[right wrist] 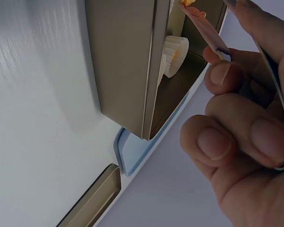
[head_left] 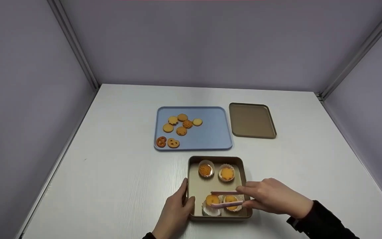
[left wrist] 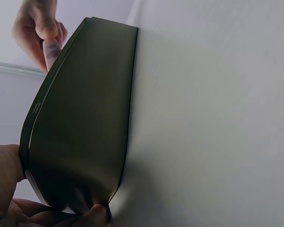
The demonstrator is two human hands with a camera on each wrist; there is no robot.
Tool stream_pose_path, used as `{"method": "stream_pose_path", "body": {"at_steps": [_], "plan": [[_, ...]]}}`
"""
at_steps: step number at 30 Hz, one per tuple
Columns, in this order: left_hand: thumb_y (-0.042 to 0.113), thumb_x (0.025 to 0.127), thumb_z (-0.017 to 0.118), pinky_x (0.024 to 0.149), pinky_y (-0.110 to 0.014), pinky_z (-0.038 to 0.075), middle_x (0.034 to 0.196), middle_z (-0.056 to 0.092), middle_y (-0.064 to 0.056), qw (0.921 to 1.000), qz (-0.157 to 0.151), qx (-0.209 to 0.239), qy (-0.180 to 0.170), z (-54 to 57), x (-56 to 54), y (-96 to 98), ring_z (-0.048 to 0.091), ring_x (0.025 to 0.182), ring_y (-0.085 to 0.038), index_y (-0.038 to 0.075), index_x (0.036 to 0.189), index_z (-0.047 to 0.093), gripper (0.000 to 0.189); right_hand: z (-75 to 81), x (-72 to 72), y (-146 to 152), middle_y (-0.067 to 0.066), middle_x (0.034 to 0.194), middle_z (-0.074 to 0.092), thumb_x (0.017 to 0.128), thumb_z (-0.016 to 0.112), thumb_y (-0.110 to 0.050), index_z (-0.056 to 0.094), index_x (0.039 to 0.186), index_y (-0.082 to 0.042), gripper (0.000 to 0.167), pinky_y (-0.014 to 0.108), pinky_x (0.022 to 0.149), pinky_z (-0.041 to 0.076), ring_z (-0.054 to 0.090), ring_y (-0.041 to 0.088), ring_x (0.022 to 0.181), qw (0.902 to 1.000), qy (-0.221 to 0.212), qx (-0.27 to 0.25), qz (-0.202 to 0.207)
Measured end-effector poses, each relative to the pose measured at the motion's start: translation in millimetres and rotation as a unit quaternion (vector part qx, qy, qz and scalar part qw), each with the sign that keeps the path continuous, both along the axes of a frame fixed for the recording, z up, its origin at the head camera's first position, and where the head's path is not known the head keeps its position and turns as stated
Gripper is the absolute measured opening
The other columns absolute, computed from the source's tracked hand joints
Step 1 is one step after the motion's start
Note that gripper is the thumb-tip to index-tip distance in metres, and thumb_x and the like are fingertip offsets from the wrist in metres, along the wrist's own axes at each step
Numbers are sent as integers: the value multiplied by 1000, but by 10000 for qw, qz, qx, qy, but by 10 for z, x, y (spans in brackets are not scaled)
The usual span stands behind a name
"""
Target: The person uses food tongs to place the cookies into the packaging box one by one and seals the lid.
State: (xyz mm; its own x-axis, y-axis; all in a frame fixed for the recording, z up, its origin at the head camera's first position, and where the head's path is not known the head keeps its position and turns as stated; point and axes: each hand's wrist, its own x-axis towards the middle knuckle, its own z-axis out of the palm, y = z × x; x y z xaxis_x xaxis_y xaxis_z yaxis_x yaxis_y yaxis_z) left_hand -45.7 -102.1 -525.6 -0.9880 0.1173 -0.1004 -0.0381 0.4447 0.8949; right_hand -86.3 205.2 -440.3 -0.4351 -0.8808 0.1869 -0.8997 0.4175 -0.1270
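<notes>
My left hand (head_left: 174, 210) grips the left wall of a bronze-coloured baking tin (head_left: 198, 191), thumb over the rim and fingers along the outside. Over the tin's right side, my right hand (head_left: 270, 196) pinches pink tongs (head_left: 227, 204). Between the tong tips is a round golden cookie (head_left: 213, 199), just above a white paper cup (head_left: 212, 211) at the tin's front left; whether it touches the cup I cannot tell. Three other cups hold cookies: a swirled one (head_left: 205, 170), a flower-shaped one (head_left: 227, 173) and one (head_left: 230, 199) partly hidden by the tongs.
Behind the tin lies a blue tray (head_left: 211, 129) with several cookies on its left half, including a pretzel (head_left: 161, 141). A flat bronze-coloured lid or tray (head_left: 252, 121) lies to its right. Pale panels (head_left: 191, 43) enclose the white table (head_left: 111, 149).
</notes>
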Motion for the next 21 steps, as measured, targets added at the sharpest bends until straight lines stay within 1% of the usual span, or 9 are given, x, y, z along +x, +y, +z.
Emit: {"method": "stream_pose_path", "body": {"at_steps": [4, 7, 12, 18, 21], "plan": [[17, 99, 62, 114, -52, 39, 153, 47, -23, 10000, -23, -7, 36, 2, 1, -1, 47, 140, -35, -4, 156, 36, 67, -18, -3, -13, -6, 87, 64, 95, 73, -33, 70, 117, -11, 31, 14, 50, 36, 41, -5, 63, 9998, -155, 111, -64], [18, 99, 63, 113, -52, 40, 153, 47, -23, 10000, -33, -41, 84, 4, 3, 1, 48, 140, -35, -4, 156, 36, 67, -25, -1, -20, -6, 87, 64, 93, 75, -32, 70, 118, -11, 32, 15, 51, 36, 40, -5, 63, 9994, -269, 167, -127], [18, 98, 64, 112, -52, 41, 152, 49, -22, 9998, -11, -97, 143, -1, 8, 6, 49, 139, -35, -3, 156, 37, 67, -29, 7, -19, -6, 88, 64, 92, 76, -30, 70, 119, -11, 34, 16, 51, 36, 41, -5, 63, 9995, -269, 150, -116], [18, 98, 64, 112, -53, 42, 151, 49, -23, 9998, -11, -77, 166, -3, 10, -1, 50, 138, -36, -3, 156, 37, 67, 2, 8, -8, -6, 90, 66, 93, 75, -31, 70, 119, -10, 33, 15, 51, 37, 44, -6, 64, 9998, -191, 69, -26], [18, 99, 62, 112, -52, 41, 152, 48, -23, 10000, -1, -31, 94, -9, 11, -1, 49, 139, -35, -4, 156, 36, 66, 35, 9, -1, -5, 92, 67, 95, 73, -32, 71, 119, -11, 32, 15, 52, 39, 46, -6, 65, 9998, -166, 95, -13]]}}
